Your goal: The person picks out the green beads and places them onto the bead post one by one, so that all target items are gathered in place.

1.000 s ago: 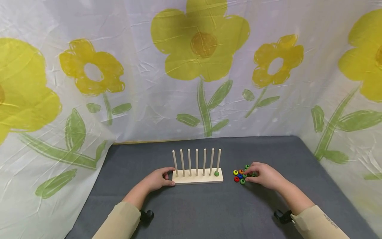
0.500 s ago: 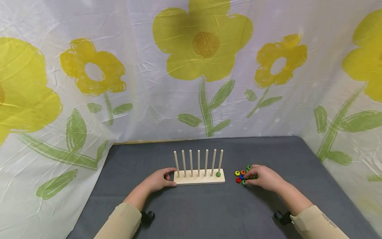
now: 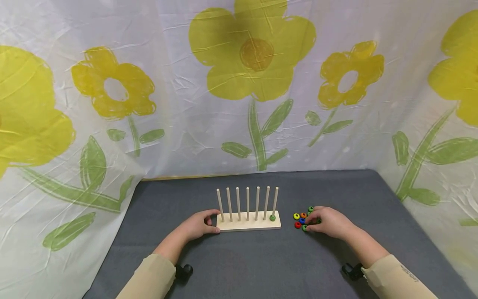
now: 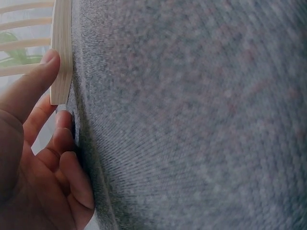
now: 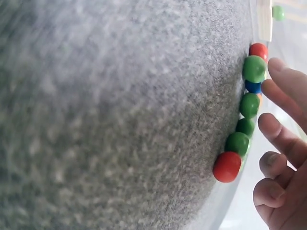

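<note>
A pale wooden peg board [image 3: 248, 224] carries several upright pegs, with a green bead [image 3: 272, 218] at the foot of the rightmost one. My left hand [image 3: 196, 225] holds the board's left end; the left wrist view shows the thumb [image 4: 52, 62] on its top side and fingers at the end. Over a cluster of loose beads hovers my right hand [image 3: 330, 221], hiding some. A yellow bead [image 3: 296, 216], an orange bead [image 3: 303, 215], a blue bead [image 3: 302, 221] and a red bead [image 3: 297, 225] show. Its fingers are loosely bent near a green bead [image 5: 253, 69], with nothing visibly pinched.
A dark grey cloth [image 3: 254, 265] covers the table. Behind it hangs a white curtain [image 3: 179, 137] printed with yellow flowers. Another red bead [image 5: 227, 166] lies at the cluster's near end in the right wrist view.
My right hand has shifted slightly towards me over the beads, and its fingertips have come lower. My left hand stays on the board. The head view has moved a little.
</note>
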Available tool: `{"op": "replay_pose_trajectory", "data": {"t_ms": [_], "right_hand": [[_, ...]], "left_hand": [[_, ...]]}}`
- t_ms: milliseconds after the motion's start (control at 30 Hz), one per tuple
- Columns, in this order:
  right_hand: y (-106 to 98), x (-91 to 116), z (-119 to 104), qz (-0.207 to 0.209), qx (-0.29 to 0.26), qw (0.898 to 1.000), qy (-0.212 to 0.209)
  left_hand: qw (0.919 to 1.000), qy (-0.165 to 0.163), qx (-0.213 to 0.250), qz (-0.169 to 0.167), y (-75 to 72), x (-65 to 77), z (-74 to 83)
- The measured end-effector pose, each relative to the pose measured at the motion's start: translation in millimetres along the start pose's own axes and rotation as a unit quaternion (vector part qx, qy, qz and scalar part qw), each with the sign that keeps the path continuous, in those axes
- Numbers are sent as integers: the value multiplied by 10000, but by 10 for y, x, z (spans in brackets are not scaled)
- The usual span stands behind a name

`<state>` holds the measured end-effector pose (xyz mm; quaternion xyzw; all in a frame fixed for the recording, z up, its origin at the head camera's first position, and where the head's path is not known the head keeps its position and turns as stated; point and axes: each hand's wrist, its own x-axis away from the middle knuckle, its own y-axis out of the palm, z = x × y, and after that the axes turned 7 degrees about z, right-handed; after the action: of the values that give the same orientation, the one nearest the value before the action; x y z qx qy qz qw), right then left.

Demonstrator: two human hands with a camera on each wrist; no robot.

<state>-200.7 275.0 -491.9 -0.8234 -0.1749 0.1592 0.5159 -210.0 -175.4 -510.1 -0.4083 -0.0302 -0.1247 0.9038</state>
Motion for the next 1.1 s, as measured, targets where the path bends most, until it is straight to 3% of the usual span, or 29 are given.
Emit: {"op": "replay_pose_trajectory", "data": {"t_ms": [1100], "right_hand": [[7,4,-27,-90,129,9995,-287]], "left_hand": [[10000,39,-30,-20,4,-22,-25]]}}
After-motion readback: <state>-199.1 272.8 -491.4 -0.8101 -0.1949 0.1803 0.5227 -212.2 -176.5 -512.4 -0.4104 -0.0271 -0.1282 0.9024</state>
